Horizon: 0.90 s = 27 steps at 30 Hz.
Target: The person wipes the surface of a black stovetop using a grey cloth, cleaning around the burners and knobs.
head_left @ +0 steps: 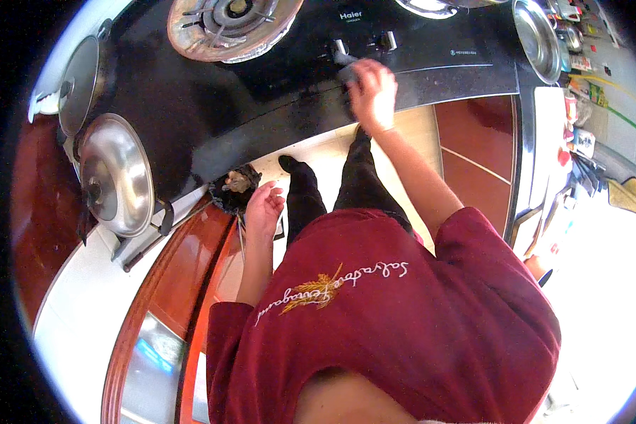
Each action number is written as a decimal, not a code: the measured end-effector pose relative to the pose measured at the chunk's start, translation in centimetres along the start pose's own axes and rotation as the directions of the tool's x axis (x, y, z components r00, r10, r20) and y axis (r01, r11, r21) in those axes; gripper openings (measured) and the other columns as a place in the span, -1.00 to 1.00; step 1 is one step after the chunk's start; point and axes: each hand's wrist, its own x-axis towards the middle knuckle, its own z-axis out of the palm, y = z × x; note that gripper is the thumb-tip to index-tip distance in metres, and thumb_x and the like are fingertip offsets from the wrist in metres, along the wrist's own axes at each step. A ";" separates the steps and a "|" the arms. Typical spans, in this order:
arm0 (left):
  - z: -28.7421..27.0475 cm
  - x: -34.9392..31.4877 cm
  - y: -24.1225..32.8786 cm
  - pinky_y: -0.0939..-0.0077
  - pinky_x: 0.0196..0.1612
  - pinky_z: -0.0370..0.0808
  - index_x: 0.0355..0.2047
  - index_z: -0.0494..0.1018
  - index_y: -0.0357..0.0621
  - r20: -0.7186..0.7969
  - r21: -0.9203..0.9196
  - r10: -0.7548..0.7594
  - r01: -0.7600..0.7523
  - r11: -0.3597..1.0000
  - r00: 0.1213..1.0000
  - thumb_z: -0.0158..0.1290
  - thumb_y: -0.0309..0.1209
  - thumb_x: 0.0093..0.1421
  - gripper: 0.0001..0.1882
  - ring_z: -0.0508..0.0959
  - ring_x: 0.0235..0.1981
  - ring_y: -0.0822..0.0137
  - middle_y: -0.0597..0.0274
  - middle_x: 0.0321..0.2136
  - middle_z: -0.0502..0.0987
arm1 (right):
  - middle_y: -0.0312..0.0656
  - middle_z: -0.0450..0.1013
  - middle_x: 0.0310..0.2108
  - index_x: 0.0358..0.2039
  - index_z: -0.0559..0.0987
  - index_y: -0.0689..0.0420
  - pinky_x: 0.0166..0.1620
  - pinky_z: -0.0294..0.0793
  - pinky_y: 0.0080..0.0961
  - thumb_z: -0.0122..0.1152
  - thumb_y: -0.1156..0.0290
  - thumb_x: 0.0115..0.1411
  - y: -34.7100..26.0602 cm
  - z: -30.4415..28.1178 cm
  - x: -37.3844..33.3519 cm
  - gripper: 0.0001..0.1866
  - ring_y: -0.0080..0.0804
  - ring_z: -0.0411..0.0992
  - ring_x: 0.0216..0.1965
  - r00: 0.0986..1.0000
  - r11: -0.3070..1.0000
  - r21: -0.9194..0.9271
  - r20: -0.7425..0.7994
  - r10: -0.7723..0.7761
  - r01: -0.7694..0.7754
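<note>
My right hand is over the front part of the black glass stove top, just below the control knobs. Its fingers close on a small grey wad of cloth, partly hidden and smeared by motion. The wad lies against the glass by the left knob; the right knob stands a little away. My left hand hangs in front of the counter edge, palm partly showing, fingers loosely bent and apart, with nothing in it.
A burner with a foil-edged ring sits at the back left. Lidded pans stand at the far left. A black bag of scraps hangs near my left hand. At the right are a metal bowl and a cluttered shelf.
</note>
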 end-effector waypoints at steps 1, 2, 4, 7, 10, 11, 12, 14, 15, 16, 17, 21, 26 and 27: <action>1.2 0.2 0.0 0.58 -0.48 0.45 -0.19 0.41 -0.19 -0.024 -0.003 0.007 -0.007 1.000 1.000 -0.05 -0.39 0.16 -0.77 0.50 -0.52 0.35 0.15 -0.42 0.51 | -0.20 0.31 -0.07 -0.15 0.44 0.08 -0.07 0.23 -0.21 0.17 0.47 -0.09 1.2 -0.3 0.4 -0.60 -0.18 0.25 -0.03 0.993 0.984 -0.140 0.018 0.116 -0.113; 0.3 1.5 -0.1 0.48 -0.37 0.45 -0.20 0.40 -0.17 0.022 0.028 0.018 -0.019 0.999 1.000 -0.02 -0.32 0.17 -0.76 0.50 -0.43 0.31 0.17 -0.37 0.50 | -0.20 0.30 -0.07 -0.13 0.42 0.08 -0.07 0.22 -0.22 0.16 0.45 -0.08 1.6 0.2 0.5 -0.60 -0.19 0.24 -0.02 0.993 0.969 -0.226 0.045 0.107 -0.094; 2.0 1.7 1.7 0.38 -0.27 0.42 -0.21 0.38 -0.14 -0.122 -0.030 0.045 -0.049 0.998 0.991 -0.01 -0.24 0.17 -0.73 0.48 -0.35 0.28 0.20 -0.33 0.49 | -0.20 0.28 -0.10 -0.09 0.39 0.07 -0.09 0.21 -0.24 0.11 0.44 -0.07 0.7 1.9 -0.5 -0.56 -0.23 0.22 -0.02 0.989 0.957 -0.290 0.132 0.065 -0.024; 0.9 3.4 4.4 0.26 -0.14 0.33 -0.16 0.31 -0.05 -0.255 -0.130 0.100 -0.136 0.982 0.962 0.02 -0.07 0.15 -0.61 0.43 -0.29 0.22 0.20 -0.22 0.38 | -0.23 0.29 -0.15 -0.18 0.45 0.06 -0.10 0.24 -0.23 0.04 0.45 -0.06 -4.4 3.5 -1.9 -0.65 -0.27 0.24 0.00 0.977 0.981 -0.146 0.190 -0.098 0.127; -0.7 4.8 8.0 0.27 -0.08 0.30 -0.14 0.31 -0.04 -0.378 -0.151 0.107 -0.176 0.973 0.920 0.08 -0.01 0.07 -0.52 0.36 -0.22 0.23 0.15 -0.14 0.30 | -0.26 0.30 -0.15 -0.16 0.45 0.03 -0.10 0.26 -0.24 0.03 0.47 -0.07 -2.9 2.8 -1.5 -0.63 -0.26 0.24 0.00 0.972 0.989 -0.072 0.209 -0.109 0.126; -1.7 5.6 8.9 0.26 -0.05 0.30 -0.12 0.31 -0.02 -0.417 -0.205 0.060 -0.158 0.966 0.907 0.10 0.01 0.04 -0.48 0.33 -0.19 0.23 0.14 -0.12 0.29 | -0.27 0.30 -0.15 -0.15 0.45 0.02 -0.12 0.27 -0.24 0.04 0.48 -0.07 -0.8 2.2 -1.4 -0.62 -0.26 0.25 -0.02 0.971 0.993 -0.048 0.220 -0.093 0.106; -1.2 5.8 9.7 0.24 0.00 0.27 -0.09 0.30 -0.01 -0.437 -0.193 0.057 -0.155 0.969 0.898 0.12 0.04 0.00 -0.43 0.28 -0.10 0.22 0.18 -0.10 0.30 | -0.27 0.30 -0.14 -0.14 0.44 0.00 -0.16 0.28 -0.24 0.04 0.49 -0.07 1.4 0.9 -0.7 -0.61 -0.25 0.26 -0.06 0.963 0.982 -0.187 0.267 0.038 0.013; -1.0 6.0 10.0 0.22 0.01 0.27 -0.07 0.30 -0.01 -0.446 -0.240 0.061 -0.186 0.953 0.893 0.11 0.04 0.00 -0.42 0.28 -0.10 0.21 0.20 -0.08 0.30 | -0.27 0.30 -0.14 -0.09 0.43 0.01 -0.19 0.28 -0.25 0.05 0.49 -0.06 4.8 -1.7 0.3 -0.57 -0.22 0.26 -0.12 0.977 0.917 -0.389 0.145 0.155 -0.088; -0.3 6.6 10.3 0.22 0.01 0.27 -0.06 0.30 -0.01 -0.442 -0.261 0.058 -0.190 0.946 0.895 0.11 0.04 0.00 -0.42 0.28 -0.09 0.21 0.22 -0.07 0.30 | -0.26 0.29 -0.13 -0.07 0.42 0.03 -0.18 0.27 -0.26 0.05 0.48 -0.05 6.1 -2.3 0.8 -0.56 -0.20 0.25 -0.12 0.979 0.923 -0.368 0.119 0.164 -0.110; 0.7 6.7 10.4 0.16 0.03 0.28 -0.07 0.32 -0.02 -0.466 -0.296 0.035 -0.193 0.935 0.884 0.08 0.01 0.04 -0.46 0.31 -0.05 0.18 0.21 -0.06 0.34 | -0.25 0.28 -0.13 -0.07 0.42 0.04 -0.17 0.26 -0.26 0.05 0.46 -0.04 5.8 -1.8 0.6 -0.57 -0.20 0.24 -0.10 0.975 0.903 -0.406 0.105 0.197 -0.139; 0.8 7.3 10.2 0.12 0.04 0.27 -0.06 0.32 -0.02 -0.431 -0.321 0.062 -0.217 0.922 0.900 0.06 0.01 0.05 -0.47 0.32 -0.04 0.16 0.21 -0.05 0.35 | -0.24 0.28 -0.13 -0.07 0.41 0.05 -0.17 0.26 -0.26 0.04 0.45 -0.04 4.9 -0.9 0.2 -0.57 -0.20 0.24 -0.09 0.970 0.882 -0.441 0.090 0.226 -0.165; 1.4 8.0 10.3 0.00 0.10 0.21 -0.04 0.33 -0.05 -0.393 -0.387 0.102 -0.265 0.883 0.914 -0.02 0.00 0.11 -0.49 0.31 0.05 0.07 0.18 0.02 0.34 | -0.18 0.26 -0.12 -0.10 0.42 0.08 -0.14 0.23 -0.22 0.07 0.48 -0.12 -2.3 2.0 -2.0 -0.54 -0.15 0.21 -0.07 0.962 0.982 -0.188 0.269 0.040 0.012; 0.6 8.1 10.6 -0.03 0.09 0.23 -0.02 0.34 0.01 -0.376 -0.414 0.117 -0.279 0.866 0.919 -0.08 -0.02 0.14 -0.53 0.32 0.06 0.06 0.19 0.03 0.36 | -0.24 0.31 -0.07 -0.12 0.46 0.05 -0.06 0.24 -0.24 0.21 0.48 -0.08 -7.4 3.5 1.4 -0.58 -0.19 0.25 -0.04 0.965 0.958 0.287 0.251 -0.073 -0.002; 0.0 8.4 10.3 -0.01 0.08 0.24 -0.03 0.35 0.06 -0.371 -0.397 0.141 -0.294 0.869 0.918 -0.04 -0.02 0.12 -0.53 0.33 0.06 0.10 0.22 0.03 0.36 | -0.23 0.31 -0.06 -0.11 0.46 0.05 -0.05 0.24 -0.24 0.22 0.48 -0.08 -7.2 3.7 3.2 -0.57 -0.16 0.25 -0.05 0.976 0.939 0.344 0.197 -0.095 0.022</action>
